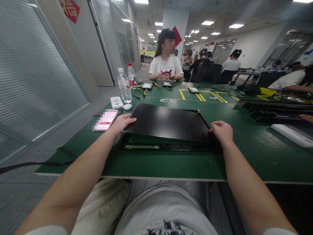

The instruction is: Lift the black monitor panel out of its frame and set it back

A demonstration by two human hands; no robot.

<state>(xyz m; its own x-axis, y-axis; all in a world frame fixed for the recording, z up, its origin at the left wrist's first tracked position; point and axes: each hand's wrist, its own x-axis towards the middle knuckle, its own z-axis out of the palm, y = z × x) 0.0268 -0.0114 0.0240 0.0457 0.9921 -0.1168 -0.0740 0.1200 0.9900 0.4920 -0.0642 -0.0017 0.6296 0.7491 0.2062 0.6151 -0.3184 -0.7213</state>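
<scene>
A flat, glossy black panel (166, 122) is tilted over a shallow black frame (190, 148), with its near edge raised. A strip of green circuit board (141, 147) shows in the frame's near side. My left hand (122, 124) grips the panel's left edge, thumb on top. At the right edge, my right hand (222, 132) has its fingers curled and pinched on the panel near the frame's side. The panel hides most of the frame's inside.
Left of the panel are a lit phone (105, 119), a white device (116, 102), a water bottle (124, 85) and a red-capped bottle (131, 75). A white bar-shaped object (293, 135) and dark metal frames (276, 109) lie right on the green table (156, 166). A person (166, 62) sits opposite.
</scene>
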